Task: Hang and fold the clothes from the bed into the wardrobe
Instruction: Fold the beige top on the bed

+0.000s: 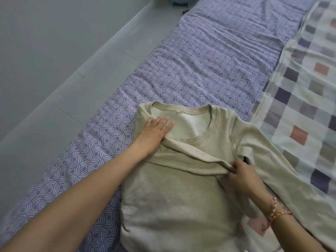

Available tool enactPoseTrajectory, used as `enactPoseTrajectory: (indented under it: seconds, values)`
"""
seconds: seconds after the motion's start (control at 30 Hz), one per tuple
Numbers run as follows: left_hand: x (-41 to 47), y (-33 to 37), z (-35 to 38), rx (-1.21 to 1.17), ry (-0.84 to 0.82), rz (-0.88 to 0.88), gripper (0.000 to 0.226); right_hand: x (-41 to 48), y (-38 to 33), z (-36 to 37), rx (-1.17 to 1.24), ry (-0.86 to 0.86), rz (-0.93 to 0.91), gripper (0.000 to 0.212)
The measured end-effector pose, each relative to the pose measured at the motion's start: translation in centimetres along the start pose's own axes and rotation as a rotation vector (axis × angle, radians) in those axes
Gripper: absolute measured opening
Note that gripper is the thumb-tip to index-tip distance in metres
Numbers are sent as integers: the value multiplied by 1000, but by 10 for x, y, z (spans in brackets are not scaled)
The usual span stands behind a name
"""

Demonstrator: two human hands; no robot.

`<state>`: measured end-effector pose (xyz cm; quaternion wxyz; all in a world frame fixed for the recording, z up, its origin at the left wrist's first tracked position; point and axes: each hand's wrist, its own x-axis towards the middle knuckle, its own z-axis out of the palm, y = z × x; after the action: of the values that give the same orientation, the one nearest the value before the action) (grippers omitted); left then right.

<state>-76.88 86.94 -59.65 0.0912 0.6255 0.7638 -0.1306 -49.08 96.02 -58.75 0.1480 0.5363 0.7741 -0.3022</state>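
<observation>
**While its folded sleeve is pinched, a beige top is pressed flat on the bed**

Where the purple, circle-patterned sheet of the bed meets a checked blanket, the beige top is seen laid front-up. Its neckline is turned away from the person and its body is spread toward the lower edge of the frame. The left hand is laid flat on the garment's shoulder, just beside the neckline, with fingers straight and close together, and the cloth is pressed down beneath it. The folded sleeve is drawn from under that hand slantwise across the chest. Its end is pinched in the curled fingers of the right hand, which is placed at the right side of the chest, near the armpit. The other sleeve is seen stretched out to the right, over the checked blanket and beneath the right forearm. A beaded bracelet is worn on the right wrist. Grey floor is shown to the left of the bed. The two hands are set apart, with the top's chest between them.
</observation>
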Motion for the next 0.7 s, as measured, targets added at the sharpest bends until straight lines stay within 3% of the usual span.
enactPoseTrajectory:
  seconds: [0.1, 0.27, 0.37, 0.43, 0.5, 0.6, 0.67, 0.7]
  values:
    - [18, -11, -8, 53, -94, -9, 34, 5, 5, -19, 232, -150, -84, 19]
    - [24, -37, -23, 79, -40, -184, 28, 3, 1, -62, 502, -296, -175, 37]
    - [28, -33, -27, 47, 52, -358, 30, 23, -6, -88, 595, -250, -215, 33]
    - [28, -12, -23, -24, 174, -403, 34, 43, -8, -95, 459, -69, -245, 34]
    - [26, 21, -14, -172, 221, -332, 43, 60, -2, -96, 243, 21, -214, 30]
    - [18, 62, 13, -214, 10, -183, 67, 74, 20, -97, -263, -165, -86, 34]
    - [16, 64, 33, -209, -122, -196, 76, 73, 31, -105, -355, -243, -33, 34]
    - [16, 60, 39, -211, -169, -207, 79, 71, 33, -112, -266, -229, -38, 34]
